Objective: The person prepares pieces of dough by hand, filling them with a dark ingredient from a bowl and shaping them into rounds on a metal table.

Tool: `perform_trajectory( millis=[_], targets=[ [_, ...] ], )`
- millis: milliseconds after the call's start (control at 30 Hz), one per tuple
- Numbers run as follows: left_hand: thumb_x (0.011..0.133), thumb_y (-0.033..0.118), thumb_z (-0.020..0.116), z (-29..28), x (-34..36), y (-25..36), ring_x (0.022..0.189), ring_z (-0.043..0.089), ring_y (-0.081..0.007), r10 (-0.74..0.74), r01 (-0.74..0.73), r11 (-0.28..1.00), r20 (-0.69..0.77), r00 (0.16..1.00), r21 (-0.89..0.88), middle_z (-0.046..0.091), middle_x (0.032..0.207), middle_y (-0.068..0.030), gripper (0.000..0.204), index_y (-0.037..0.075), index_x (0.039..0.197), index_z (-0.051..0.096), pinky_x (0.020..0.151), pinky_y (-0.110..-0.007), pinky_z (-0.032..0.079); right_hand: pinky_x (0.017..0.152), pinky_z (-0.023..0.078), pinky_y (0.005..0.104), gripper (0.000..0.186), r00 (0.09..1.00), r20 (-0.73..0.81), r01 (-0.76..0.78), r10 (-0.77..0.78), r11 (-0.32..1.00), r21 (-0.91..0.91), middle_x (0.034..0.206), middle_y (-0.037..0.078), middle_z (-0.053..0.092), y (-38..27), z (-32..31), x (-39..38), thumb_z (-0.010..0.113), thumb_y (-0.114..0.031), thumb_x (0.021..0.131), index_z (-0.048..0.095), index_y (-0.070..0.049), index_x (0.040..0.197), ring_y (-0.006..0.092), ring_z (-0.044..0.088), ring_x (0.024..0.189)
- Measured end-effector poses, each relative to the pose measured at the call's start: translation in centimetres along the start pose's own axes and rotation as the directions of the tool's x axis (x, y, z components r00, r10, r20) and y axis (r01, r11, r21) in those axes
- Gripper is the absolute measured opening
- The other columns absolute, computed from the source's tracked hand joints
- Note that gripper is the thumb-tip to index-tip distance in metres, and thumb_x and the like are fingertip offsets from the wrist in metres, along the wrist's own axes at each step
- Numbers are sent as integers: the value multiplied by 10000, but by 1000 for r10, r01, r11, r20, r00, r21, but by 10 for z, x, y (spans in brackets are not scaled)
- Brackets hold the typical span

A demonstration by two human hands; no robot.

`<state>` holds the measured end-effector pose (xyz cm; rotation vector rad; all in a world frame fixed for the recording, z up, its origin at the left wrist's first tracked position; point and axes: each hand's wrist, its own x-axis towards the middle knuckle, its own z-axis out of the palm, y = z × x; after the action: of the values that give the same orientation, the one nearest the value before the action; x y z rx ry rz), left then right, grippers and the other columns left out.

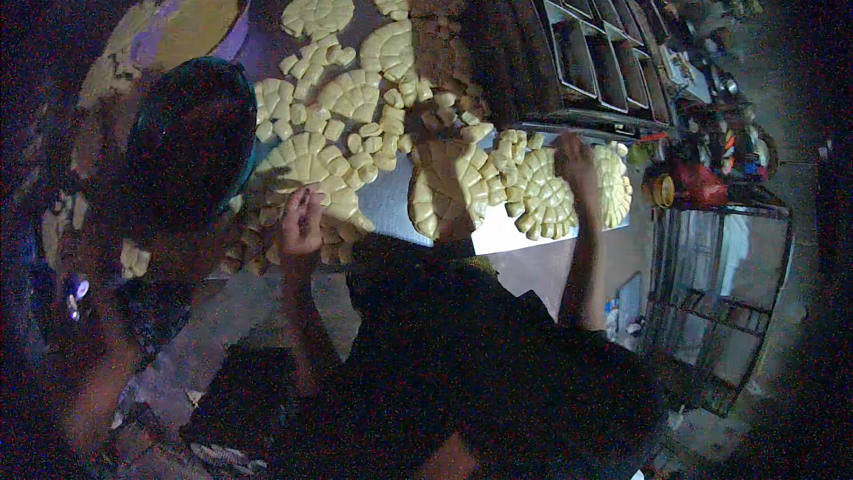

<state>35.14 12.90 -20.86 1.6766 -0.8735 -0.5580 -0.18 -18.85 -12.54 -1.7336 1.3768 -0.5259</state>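
The dough (351,95) is pale yellow and lies flat on a bluish surface (391,204), mostly as thick rounds cut into many pieces. One large round (306,160) shows broad wedges, and small loose lumps (380,144) are lying beside it. To the right, a partly shadowed round (431,180), a finely cut round (540,191) and a rightmost round (613,187) make a row.
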Motion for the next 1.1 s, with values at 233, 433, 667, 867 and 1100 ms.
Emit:
perform_trajectory(
  millis=[233,433,667,867,1100],
  targets=[
    [970,157,592,53,-31,36,922,643,-181,300,-238,906,-134,944,350,667,1031,-95,253,31,1189,593,830,-312,511,789,495,464,727,738,236,637,-632,538,-552,1120,180,612,-41,182,-34,800,-211,696,436,-55,1306,319,650,907],
    [992,178,545,84,-73,86,880,639,-153,-227,224,974,-111,967,-41,635,1068,-102,248,49,1197,600,803,-301,527,799,501,446,353,647,227,730,-728,505,-460,1090,214,610,-39,177,-14,604,-170,854,570,-63,1190,329,627,923],
    [994,187,526,99,-95,132,1037,621,-221,9,36,990,-314,950,135,592,1171,-138,261,38,1200,585,835,-346,531,857,477,322,373,527,400,530,-750,658,535,1042,139,681,-81,109,-64,606,1,863,592,-27,1234,235,637,914],
    [985,226,543,111,-77,202,1048,612,-209,-3,6,1000,-381,925,7,620,1121,-131,260,52,1163,617,839,-331,517,907,462,297,312,520,468,114,-715,601,791,1121,87,668,-112,84,-106,654,-43,897,627,-6,1205,140,598,1006],
    [1003,312,477,111,-69,221,1052,618,-228,224,-326,944,-631,743,-49,641,1079,-118,313,69,1122,634,867,-347,510,923,470,305,235,719,130,400,-683,559,726,1051,100,680,-144,107,-125,736,-32,827,704,23,1053,188,628,979]
  ],
)
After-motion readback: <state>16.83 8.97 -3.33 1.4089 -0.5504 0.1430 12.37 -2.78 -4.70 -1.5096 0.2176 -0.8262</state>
